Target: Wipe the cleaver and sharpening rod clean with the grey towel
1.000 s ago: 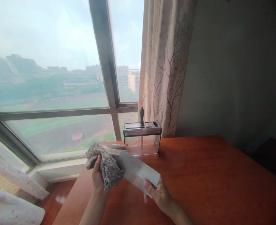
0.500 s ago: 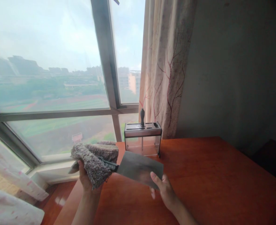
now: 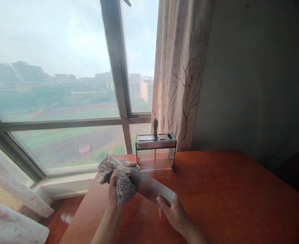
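Observation:
My left hand (image 3: 113,191) is closed on a shaggy grey cloth (image 3: 125,189). The cloth is bunched round the handle end of a cleaver (image 3: 153,188), so the handle itself is hidden. Its broad metal blade points right and slants down, tilted so that less of its face shows. At the far end of the blade, my right hand (image 3: 176,215) pinches it between thumb and fingers. Both hands hover above the reddish-brown table (image 3: 215,189).
Behind the blade stands a clear-sided knife block (image 3: 156,145) with a black-handled rod (image 3: 155,128) upright in it. A large window (image 3: 63,145) is on the left, with a patterned curtain (image 3: 182,84) beside it. A dark wall rises behind the table.
The cloth and my left hand have moved right, toward the blade, and the cloth now covers the handle. The blade has turned, showing a narrower face. My right hand still grips its end.

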The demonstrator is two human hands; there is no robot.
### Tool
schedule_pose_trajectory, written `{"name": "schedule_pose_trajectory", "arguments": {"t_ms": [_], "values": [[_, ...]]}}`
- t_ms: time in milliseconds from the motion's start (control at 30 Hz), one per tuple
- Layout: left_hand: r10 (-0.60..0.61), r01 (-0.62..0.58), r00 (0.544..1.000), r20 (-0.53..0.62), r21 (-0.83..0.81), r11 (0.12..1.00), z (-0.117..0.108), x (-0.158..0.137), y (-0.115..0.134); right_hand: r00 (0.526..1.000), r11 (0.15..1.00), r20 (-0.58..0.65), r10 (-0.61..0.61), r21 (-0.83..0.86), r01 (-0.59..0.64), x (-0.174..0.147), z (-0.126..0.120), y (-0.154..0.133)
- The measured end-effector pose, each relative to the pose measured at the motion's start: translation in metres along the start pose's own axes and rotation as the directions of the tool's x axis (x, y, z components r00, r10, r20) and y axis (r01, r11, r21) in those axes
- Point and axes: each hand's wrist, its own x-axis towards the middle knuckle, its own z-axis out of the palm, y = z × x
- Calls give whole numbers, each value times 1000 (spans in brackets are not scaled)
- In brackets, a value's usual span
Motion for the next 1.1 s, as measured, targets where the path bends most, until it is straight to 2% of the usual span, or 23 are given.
{"name": "schedule_pose_trajectory", "arguments": {"t_ms": [100,167,233,367,467,567,633,700,767,900,1000,1100], "values": [[-26,26,1000,2,25,999,-3,0,-6,988,981,106,-116,-141,130,-2,-2,-4],[-84,83,995,45,35,996,-5,-2,-11,974,955,140,-176,-214,204,-3,-4,-10],[-151,149,983,106,25,988,-6,-4,-16,970,945,144,-198,-234,228,-2,-5,-13],[-250,252,949,194,10,968,-8,-10,-26,984,974,103,-147,-156,162,-3,-3,-9],[-293,297,932,215,14,955,-8,-15,-36,995,992,49,-93,-79,96,-3,1,-2],[-373,368,908,189,65,928,-7,-25,-48,999,999,5,-45,-2,45,-3,5,4],[-431,416,889,152,123,901,-6,-34,-57,998,999,-68,-16,38,18,-2,6,6],[-446,426,890,101,172,888,-4,-41,-61,987,997,-156,26,82,-13,-1,6,6],[-422,405,906,42,204,891,-2,-44,-61,982,989,-174,73,140,-49,1,5,3],[-282,277,960,-7,210,938,3,-39,-50,998,976,-8,69,208,-66,2,6,-10],[-149,156,987,-55,169,973,7,-32,-41,995,986,99,13,165,-30,1,7,-19],[-82,95,993,-88,155,983,7,-26,-35,986,996,166,-27,92,11,-1,4,-22]]}}
